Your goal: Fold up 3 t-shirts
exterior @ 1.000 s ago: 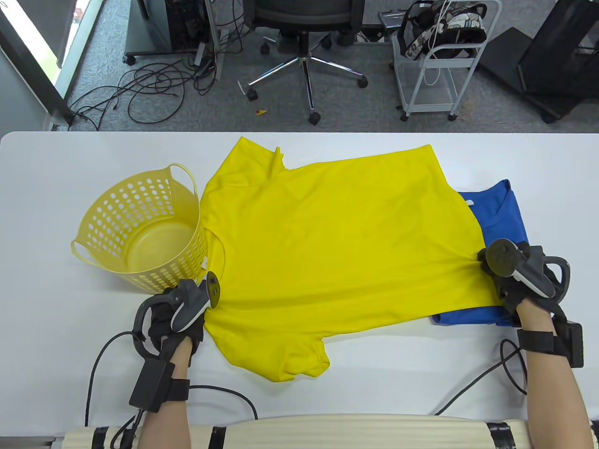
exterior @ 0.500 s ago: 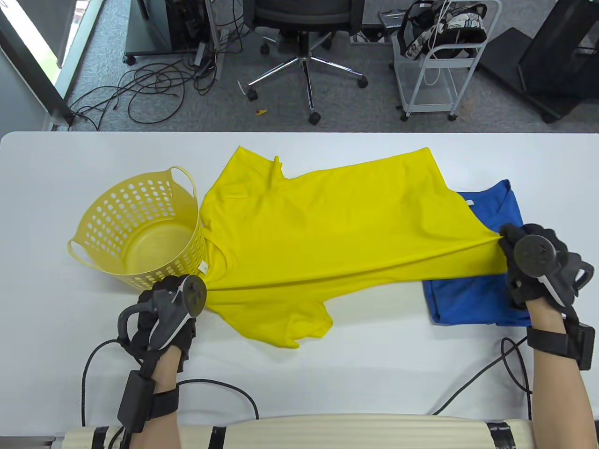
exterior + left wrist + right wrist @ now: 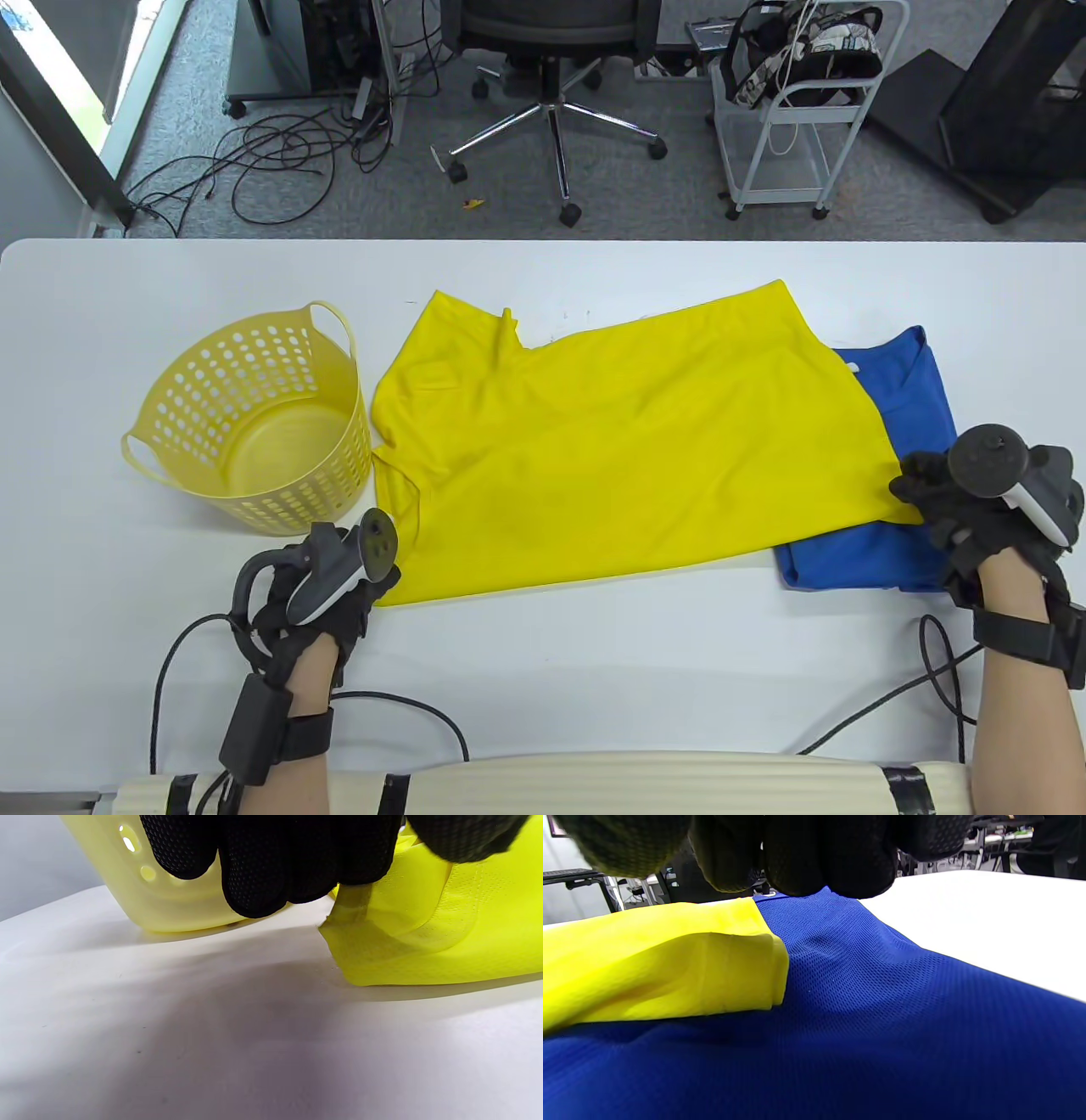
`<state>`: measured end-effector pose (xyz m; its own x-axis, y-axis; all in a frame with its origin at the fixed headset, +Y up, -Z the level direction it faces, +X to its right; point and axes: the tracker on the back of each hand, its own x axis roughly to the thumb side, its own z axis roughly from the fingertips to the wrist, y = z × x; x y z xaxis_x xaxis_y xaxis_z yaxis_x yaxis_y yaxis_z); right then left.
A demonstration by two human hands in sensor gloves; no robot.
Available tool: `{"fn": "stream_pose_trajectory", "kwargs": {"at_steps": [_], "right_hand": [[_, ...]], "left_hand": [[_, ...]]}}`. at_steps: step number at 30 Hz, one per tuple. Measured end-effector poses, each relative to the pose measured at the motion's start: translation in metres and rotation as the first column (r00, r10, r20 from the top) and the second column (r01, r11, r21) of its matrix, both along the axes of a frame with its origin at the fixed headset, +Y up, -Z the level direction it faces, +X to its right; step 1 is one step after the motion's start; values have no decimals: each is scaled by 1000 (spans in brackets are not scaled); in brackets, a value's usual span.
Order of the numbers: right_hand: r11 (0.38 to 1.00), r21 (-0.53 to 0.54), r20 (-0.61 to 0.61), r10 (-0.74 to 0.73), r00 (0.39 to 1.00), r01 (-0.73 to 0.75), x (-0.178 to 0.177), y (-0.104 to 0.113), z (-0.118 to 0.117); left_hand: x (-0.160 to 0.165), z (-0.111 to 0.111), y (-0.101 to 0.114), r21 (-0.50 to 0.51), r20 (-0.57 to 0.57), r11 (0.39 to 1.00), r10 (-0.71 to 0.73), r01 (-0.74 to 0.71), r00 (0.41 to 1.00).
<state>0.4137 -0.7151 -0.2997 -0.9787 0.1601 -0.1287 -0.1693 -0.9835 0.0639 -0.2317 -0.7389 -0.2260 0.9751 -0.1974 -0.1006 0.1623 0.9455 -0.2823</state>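
Both hands pinch the yellow t-shirt (image 3: 611, 441): left hand (image 3: 327, 586) beside the basket (image 3: 254, 407), right hand (image 3: 967, 509) opposite, long fold between.

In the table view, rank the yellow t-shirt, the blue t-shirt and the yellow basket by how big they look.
1. yellow t-shirt, plainly the largest.
2. and 3. yellow basket and blue t-shirt: too close to rank, since the yellow shirt covers part of the blue one.
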Motion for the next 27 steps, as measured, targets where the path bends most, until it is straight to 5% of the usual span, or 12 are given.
{"fn": "stream_pose_trajectory", "kwargs": {"at_steps": [5, 13, 17, 22, 27], "right_hand": [[998, 5, -47, 64, 997, -64, -11, -5, -1], [993, 71, -116, 101, 988, -94, -28, 0, 4], [990, 93, -151, 117, 982, -104, -39, 4, 6], [988, 110, -189, 124, 974, -104, -51, 5, 8], [987, 114, -211, 137, 968, -115, -58, 4, 9]], "left_hand": [[8, -7, -24, -154, 15, 973, -171, 171, 985], [-4, -8, -20, -101, -55, 974, -208, 201, 977], [5, -3, -9, 14, -45, 995, -101, 102, 994], [40, -2, 6, 117, 92, 993, 21, -32, 996], [106, -15, 18, 37, 199, 991, 117, -127, 973]]}}
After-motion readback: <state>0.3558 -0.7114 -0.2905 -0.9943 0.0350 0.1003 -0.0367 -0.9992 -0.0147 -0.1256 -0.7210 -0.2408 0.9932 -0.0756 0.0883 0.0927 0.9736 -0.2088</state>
